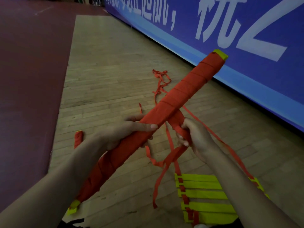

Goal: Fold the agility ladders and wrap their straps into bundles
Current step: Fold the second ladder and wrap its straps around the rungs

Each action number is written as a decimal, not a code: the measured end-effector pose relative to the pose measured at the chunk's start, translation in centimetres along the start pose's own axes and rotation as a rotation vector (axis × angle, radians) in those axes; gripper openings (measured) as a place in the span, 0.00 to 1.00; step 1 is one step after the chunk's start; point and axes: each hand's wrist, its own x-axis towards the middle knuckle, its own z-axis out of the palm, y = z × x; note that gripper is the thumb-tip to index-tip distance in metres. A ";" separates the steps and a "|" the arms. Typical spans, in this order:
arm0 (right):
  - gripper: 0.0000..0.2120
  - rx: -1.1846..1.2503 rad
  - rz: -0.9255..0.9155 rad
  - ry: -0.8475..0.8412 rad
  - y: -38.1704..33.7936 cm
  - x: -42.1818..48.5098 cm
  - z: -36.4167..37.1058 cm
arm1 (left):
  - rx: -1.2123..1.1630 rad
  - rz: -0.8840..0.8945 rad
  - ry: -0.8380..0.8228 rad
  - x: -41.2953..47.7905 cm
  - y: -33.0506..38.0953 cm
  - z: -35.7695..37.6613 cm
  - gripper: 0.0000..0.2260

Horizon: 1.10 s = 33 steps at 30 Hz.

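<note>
Centre frame: our left hand (125, 134) grips the strap-wrapped bundle (181, 89), our right hand (195, 139) pinches the loose strap (176, 123) beside it — we should keep it taut, overlapping each turn. Another ladder (204, 194) lies lower right.

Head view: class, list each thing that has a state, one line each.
ladder bundle: wrapped in red strap, held above floor.
left hand: grips the ladder bundle.
right hand: grips the loose strap.
loose strap: unwound, trailing to floor.
second ladder: yellow rungs stacked on floor, unwrapped.
</note>
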 end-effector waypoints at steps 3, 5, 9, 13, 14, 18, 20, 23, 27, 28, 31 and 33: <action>0.11 -0.080 -0.092 0.025 0.0 0.0 0.2 | 0.002 0.003 0.022 0.0 -0.1 -0.1 0.21; 0.09 -0.098 -0.132 0.011 0.1 -0.1 0.2 | 0.011 0.004 0.036 0.1 -0.1 -0.2 0.22; 0.06 -0.081 -0.062 0.025 0.1 0.0 -0.7 | 0.014 0.018 0.079 0.3 -0.2 -0.3 0.20; 0.11 -0.127 -0.104 0.081 0.1 0.2 -0.5 | 0.063 0.047 0.146 0.5 -0.3 0.5 0.15; 0.15 -0.157 -0.134 0.109 0.1 0.2 -0.2 | 0.127 0.083 0.185 0.5 -0.4 0.9 0.12; 0.28 -0.276 -0.175 0.187 0.2 0.1 1.4 | 0.730 0.257 0.449 0.7 -1.8 2.6 0.15; 0.27 -0.304 -0.155 0.232 0.4 -0.1 2.0 | 1.009 0.304 0.548 0.7 -2.5 3.4 0.19; 0.27 -0.224 -0.117 0.271 0.5 -0.2 2.5 | 1.230 0.408 0.627 0.6 -3.2 4.2 0.19; 0.27 -0.086 -0.044 0.287 0.3 0.1 2.2 | 1.287 0.556 0.613 0.8 -3.5 4.7 0.19; 0.26 -0.045 -0.036 0.276 0.2 0.0 2.1 | 1.264 0.551 0.577 0.9 -3.4 4.5 0.21; 0.21 0.132 -0.046 0.218 0.1 -0.1 1.9 | 0.962 0.430 0.392 1.0 -2.4 3.5 0.23; 0.21 0.224 -0.055 0.186 -0.3 -0.1 2.0 | 0.542 0.224 0.157 1.1 -1.3 2.4 0.24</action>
